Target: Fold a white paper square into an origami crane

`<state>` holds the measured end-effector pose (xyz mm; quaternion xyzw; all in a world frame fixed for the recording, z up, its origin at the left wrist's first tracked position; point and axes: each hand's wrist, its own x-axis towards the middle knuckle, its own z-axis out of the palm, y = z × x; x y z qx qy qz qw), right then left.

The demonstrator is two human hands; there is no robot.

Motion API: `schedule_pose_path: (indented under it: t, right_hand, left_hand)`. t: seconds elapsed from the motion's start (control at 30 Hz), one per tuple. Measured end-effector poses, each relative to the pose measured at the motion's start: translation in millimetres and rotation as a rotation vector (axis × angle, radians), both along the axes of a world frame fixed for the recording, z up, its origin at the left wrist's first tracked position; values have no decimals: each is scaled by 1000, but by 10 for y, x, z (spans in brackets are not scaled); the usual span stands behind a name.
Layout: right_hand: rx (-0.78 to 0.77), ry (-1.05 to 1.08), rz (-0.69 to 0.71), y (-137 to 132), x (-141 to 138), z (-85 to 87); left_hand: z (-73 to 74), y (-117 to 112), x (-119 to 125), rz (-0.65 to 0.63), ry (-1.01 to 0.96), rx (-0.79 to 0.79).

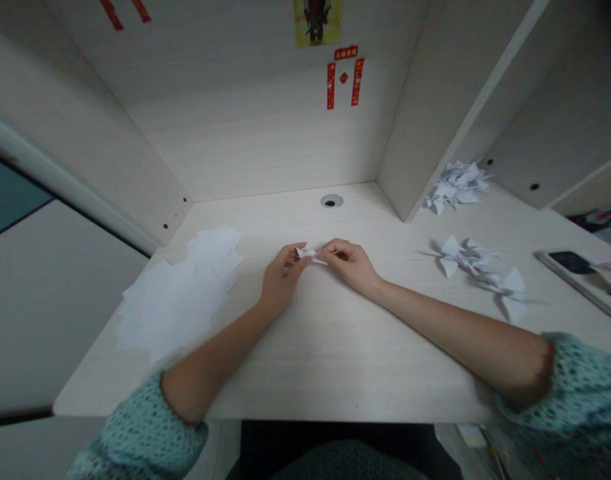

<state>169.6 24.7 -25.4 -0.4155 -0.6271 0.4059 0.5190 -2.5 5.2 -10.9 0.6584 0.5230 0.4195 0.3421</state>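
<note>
The pale tabletop (305,360) offers a firm surface to brace against, which should steady fine work. Loose white sheets (175,293) at the left and folded paper figures (452,257) at the right lie well apart from the fingers. The left hand (280,280) has its grip pinched on one side of a small folded paper (308,253); the right hand (352,263) has its grip closed at the opposite end. That piece sits between them; light, even pressure should keep its narrow tips crisp and untorn.

Folded paper (304,253) in both hands (277,283)
</note>
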Motion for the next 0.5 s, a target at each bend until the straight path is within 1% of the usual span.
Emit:
schedule_pose_path:
  t: [0.17, 0.33, 0.5]
  right_hand:
    - [-34, 16, -4, -10, -5, 9]
    - [-58, 7, 52, -25, 7, 1]
    - [-67, 10, 86, -46, 4, 21]
  left_hand:
    - [14, -15, 6, 29, 17, 23]
    - [43, -23, 20, -39, -55, 43]
    - [52, -28, 25, -89, -40, 31]
